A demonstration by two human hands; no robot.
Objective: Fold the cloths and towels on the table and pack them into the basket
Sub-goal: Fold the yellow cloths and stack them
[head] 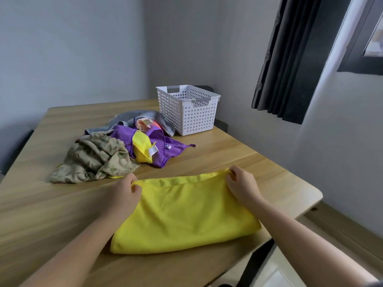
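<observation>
From the head camera we look down on a wooden table (228, 160) set in a corner of grey walls. Nearest us lies a yellow cloth (182, 214), folded over on itself, its far edge showing a second layer just beyond the top one. Our left hand (126, 193) pinches the far left corner of the cloth, thumb and fingers closed on the fabric. Our right hand (241, 183) pinches the far right corner in the same way, fingers curled over the edge and clamped on it. Both forearms reach in from the bottom of the view, bare, the cloth lying flat on the table between them.

Beyond the left hand sits a heap of unfolded pieces. A beige patterned cloth (95, 160) is crumpled at the near left of the heap, its edge just beside our left hand. A purple cloth (165, 150) spreads to the right of it, one corner with a loop pointing right. On the purple one lies a small yellow cloth (143, 150) with a white label. Behind these we see a grey cloth (132, 119) and a small peach piece (145, 124) on top of the heap.

The white basket (186, 112) stands at the far right of the table, touching the back of the heap; we cannot see its floor. A dark curtain (290, 59) hangs by the window at upper right
</observation>
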